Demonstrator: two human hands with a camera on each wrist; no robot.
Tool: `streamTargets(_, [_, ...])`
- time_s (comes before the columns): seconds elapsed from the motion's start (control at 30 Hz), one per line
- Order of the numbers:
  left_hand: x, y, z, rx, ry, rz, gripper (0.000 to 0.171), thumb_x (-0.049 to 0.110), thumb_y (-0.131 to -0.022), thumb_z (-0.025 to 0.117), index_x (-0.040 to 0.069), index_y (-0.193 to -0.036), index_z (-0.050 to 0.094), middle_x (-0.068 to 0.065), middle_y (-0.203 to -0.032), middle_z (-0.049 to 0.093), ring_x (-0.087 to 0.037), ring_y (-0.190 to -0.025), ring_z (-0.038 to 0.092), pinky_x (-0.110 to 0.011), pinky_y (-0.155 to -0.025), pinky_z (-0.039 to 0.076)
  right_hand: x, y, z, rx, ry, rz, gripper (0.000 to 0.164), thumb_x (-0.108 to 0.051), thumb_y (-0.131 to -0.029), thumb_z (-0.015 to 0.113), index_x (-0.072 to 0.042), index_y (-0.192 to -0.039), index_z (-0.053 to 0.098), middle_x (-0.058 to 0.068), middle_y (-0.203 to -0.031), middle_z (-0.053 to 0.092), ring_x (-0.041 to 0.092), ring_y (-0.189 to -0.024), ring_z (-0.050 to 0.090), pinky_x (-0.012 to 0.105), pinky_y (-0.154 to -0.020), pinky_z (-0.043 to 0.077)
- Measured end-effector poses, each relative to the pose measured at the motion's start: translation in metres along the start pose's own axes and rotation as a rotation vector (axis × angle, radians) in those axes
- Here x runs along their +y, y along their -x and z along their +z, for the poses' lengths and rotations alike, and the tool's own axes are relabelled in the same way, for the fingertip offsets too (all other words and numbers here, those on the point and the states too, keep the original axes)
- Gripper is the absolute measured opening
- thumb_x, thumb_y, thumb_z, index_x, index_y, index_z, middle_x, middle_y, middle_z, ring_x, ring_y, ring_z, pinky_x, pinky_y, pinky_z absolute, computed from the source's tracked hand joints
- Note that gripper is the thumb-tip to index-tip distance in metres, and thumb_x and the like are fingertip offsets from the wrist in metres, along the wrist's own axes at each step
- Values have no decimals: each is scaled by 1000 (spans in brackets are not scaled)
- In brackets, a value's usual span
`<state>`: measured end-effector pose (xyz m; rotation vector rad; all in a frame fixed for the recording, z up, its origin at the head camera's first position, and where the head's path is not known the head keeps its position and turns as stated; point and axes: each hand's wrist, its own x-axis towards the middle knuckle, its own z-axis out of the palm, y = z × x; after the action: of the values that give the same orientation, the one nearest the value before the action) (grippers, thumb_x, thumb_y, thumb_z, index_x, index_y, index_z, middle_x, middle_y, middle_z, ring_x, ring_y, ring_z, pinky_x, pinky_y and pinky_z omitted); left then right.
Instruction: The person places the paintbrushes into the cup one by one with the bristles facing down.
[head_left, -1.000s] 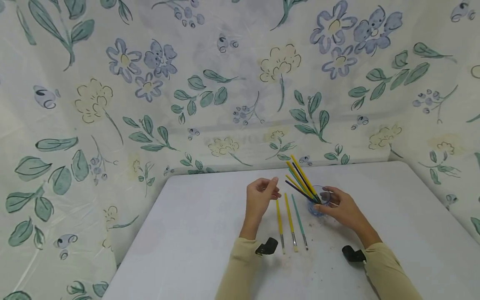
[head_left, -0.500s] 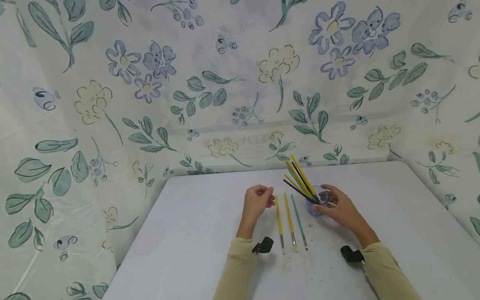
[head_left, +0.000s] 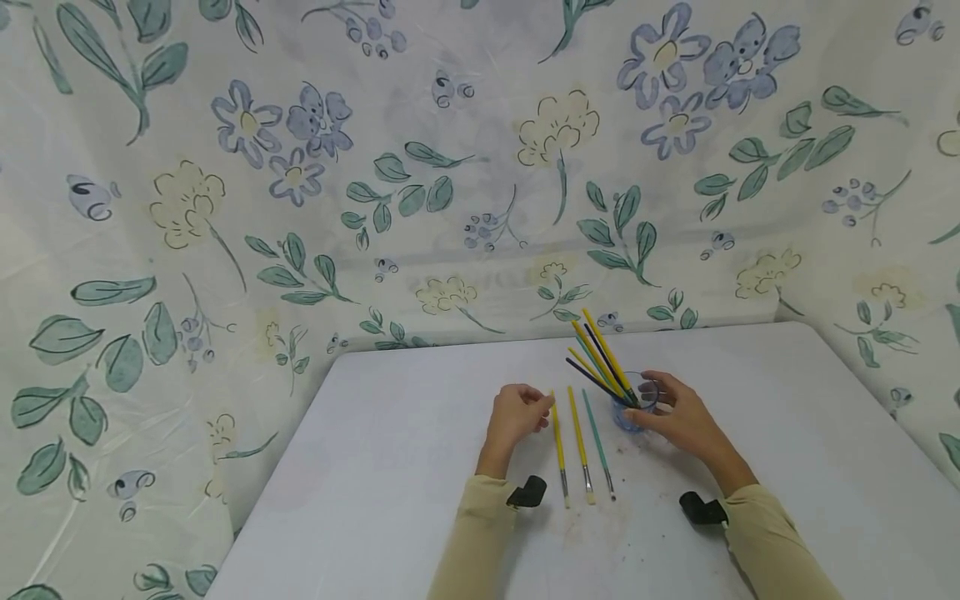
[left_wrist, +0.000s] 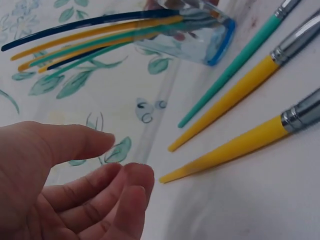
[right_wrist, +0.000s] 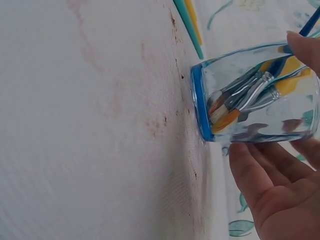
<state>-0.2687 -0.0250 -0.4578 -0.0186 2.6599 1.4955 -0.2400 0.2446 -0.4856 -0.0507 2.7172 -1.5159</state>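
My right hand (head_left: 686, 421) holds a clear glass (right_wrist: 201, 102) with a blue base, thumb on one side and fingers on the other. Several paintbrushes (head_left: 609, 360) with yellow, teal and dark blue handles lean leftward in it, bristles down. On the table lie three paintbrushes side by side: a yellow one (head_left: 559, 442) on the left, another yellow one (head_left: 579, 435), and a teal one (head_left: 598, 443). Beside the handle tip of the leftmost brush is my left hand (head_left: 516, 414). In the left wrist view its thumb and loosely bent fingers are apart, with nothing between them.
The white table (head_left: 390, 467) has small reddish-brown specks near the glass. A flower-patterned sheet (head_left: 480, 167) hangs behind the table and along its sides. Dark devices sit at both wrists, over the sleeves (head_left: 476, 533).
My left hand has come down toward the near side, from above the handle tips to beside the leftmost yellow paintbrush. The right hand and the glass stay almost still.
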Motion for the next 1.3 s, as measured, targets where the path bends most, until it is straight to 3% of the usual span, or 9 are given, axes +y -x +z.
streamTargets(0.27, [-4, 0, 6, -35, -195, -43, 27, 25, -90, 79, 1, -100, 73, -7, -78, 74, -14, -65, 66, -26, -62, 50, 1, 0, 1, -2, -67, -9, 88, -37, -88, 81, -3, -157, 37, 26, -158, 43, 49, -151, 35, 57, -118, 40])
streamTargets(0.47, [-3, 3, 15, -35, -313, -51, 27, 23, -83, 85, 2, -93, 72, -6, -82, 71, -17, -71, 62, -28, -64, 49, -2, 0, 1, 18, -90, 4, 88, -35, -88, 82, -2, -156, 39, 26, -157, 47, 47, -150, 38, 54, -118, 40])
streamTargets(0.67, [-6, 6, 24, -6, -381, -16, 23, 17, -81, 86, 4, -83, 67, -4, -79, 66, -17, -68, 57, -26, -59, 44, -3, 0, 1, 22, -109, 11, 87, -33, -87, 83, -2, -156, 39, 25, -156, 47, 46, -149, 42, 54, -117, 42])
streamTargets(0.8, [-4, 8, 24, 19, -419, -3, 17, 11, -81, 83, 3, -81, 68, -6, -77, 68, -17, -65, 60, -27, -59, 49, -4, 0, 1, 16, -102, 13, 87, -30, -88, 83, -3, -157, 37, 25, -157, 47, 47, -149, 42, 56, -118, 41])
streamTargets(1.03, [2, 13, 21, 28, -505, -42, 25, 14, -80, 83, 3, -80, 60, -6, -72, 60, -19, -61, 58, -28, -53, 46, -5, 0, 1, 12, -93, 1, 87, -29, -89, 81, -2, -158, 36, 25, -156, 48, 48, -147, 43, 58, -117, 40])
streamTargets(1.3, [0, 11, 21, 20, -525, -81, 33, 21, -79, 85, 6, -79, 56, -4, -71, 56, -19, -60, 54, -27, -51, 43, -6, 1, 1, 10, -89, -3, 86, -27, -89, 81, 0, -157, 36, 26, -156, 48, 48, -147, 43, 57, -117, 41])
